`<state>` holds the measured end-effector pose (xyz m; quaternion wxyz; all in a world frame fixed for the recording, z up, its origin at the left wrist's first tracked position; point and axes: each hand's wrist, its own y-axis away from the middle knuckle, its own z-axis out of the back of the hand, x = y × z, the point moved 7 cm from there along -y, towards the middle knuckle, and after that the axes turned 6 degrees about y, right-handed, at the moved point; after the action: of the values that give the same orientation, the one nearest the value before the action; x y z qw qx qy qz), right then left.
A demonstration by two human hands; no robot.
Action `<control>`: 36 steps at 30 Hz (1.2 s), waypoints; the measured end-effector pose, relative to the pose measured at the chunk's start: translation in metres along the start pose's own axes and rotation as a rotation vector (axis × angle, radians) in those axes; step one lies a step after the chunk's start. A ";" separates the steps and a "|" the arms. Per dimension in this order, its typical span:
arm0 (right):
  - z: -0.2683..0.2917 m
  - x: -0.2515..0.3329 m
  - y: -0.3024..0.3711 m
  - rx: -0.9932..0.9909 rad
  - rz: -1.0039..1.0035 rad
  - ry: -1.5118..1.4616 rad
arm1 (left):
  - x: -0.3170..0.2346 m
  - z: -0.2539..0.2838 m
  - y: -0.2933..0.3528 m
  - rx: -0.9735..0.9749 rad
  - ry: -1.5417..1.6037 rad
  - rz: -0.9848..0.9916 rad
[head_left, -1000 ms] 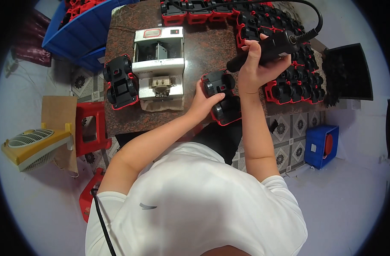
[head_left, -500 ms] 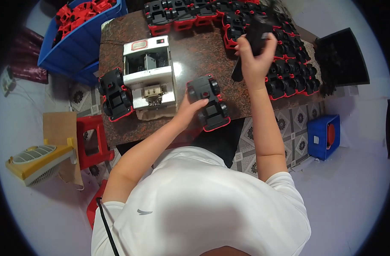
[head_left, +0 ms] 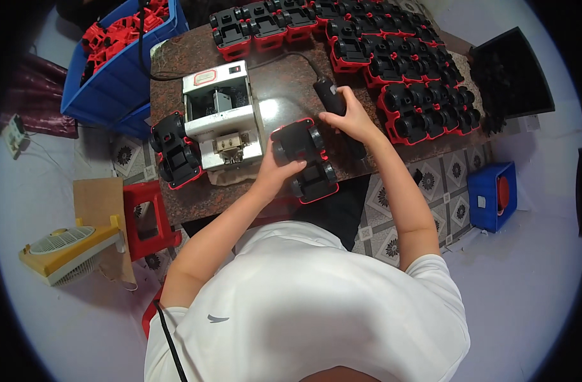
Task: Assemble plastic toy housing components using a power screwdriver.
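Observation:
My left hand (head_left: 279,170) is closed round the side of an upturned red-and-black toy car (head_left: 298,141), its black wheels showing, near the table's front edge. My right hand (head_left: 356,122) grips a black corded electric screwdriver (head_left: 329,95). The tool is tilted, its lower end hanging by the table edge right of the car, apart from it. Left of the held car stands a white screw feeder machine (head_left: 218,118) with a metal outlet at its front. Another upturned toy car (head_left: 176,153) lies against that machine's left side.
Rows of upturned toy cars (head_left: 402,63) cover the back and right of the speckled stone table (head_left: 281,83). A blue crate (head_left: 106,89) of red parts stands at the left. At the right is a black bin (head_left: 520,76) of dark parts. The screwdriver's cord crosses behind the feeder.
My right hand has brought the screwdriver left and nearer to me, away from the rows of cars. The toy car in my left hand has shifted slightly.

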<state>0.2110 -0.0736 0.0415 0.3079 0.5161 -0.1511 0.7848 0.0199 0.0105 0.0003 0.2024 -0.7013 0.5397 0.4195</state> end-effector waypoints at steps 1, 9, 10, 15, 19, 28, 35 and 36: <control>0.001 -0.011 -0.001 -0.003 0.016 0.111 | -0.001 0.001 0.000 -0.013 -0.033 -0.015; 0.010 -0.028 -0.002 -0.055 0.164 0.561 | -0.002 -0.003 -0.002 0.039 -0.098 -0.040; 0.010 -0.035 -0.004 -0.068 0.161 0.557 | 0.003 -0.003 -0.003 0.057 0.018 0.020; 0.007 -0.039 -0.003 -0.123 0.140 0.664 | 0.023 -0.007 0.010 0.151 0.534 0.480; 0.005 -0.028 0.003 -0.232 0.234 0.856 | 0.032 -0.010 0.010 0.264 0.654 0.501; -0.031 0.010 0.062 0.284 -0.095 -0.322 | 0.039 -0.015 0.008 0.345 0.748 0.585; -0.016 -0.005 0.086 0.288 -0.134 -0.395 | 0.037 -0.032 0.005 0.281 0.344 0.438; -0.011 -0.013 0.089 0.239 -0.192 -0.383 | 0.036 -0.030 0.004 0.205 0.198 0.381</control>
<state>0.1495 -0.1400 0.0320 0.2834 0.7002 -0.0630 0.6523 0.0295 -0.0337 -0.0109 0.1355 -0.6003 0.7193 0.3224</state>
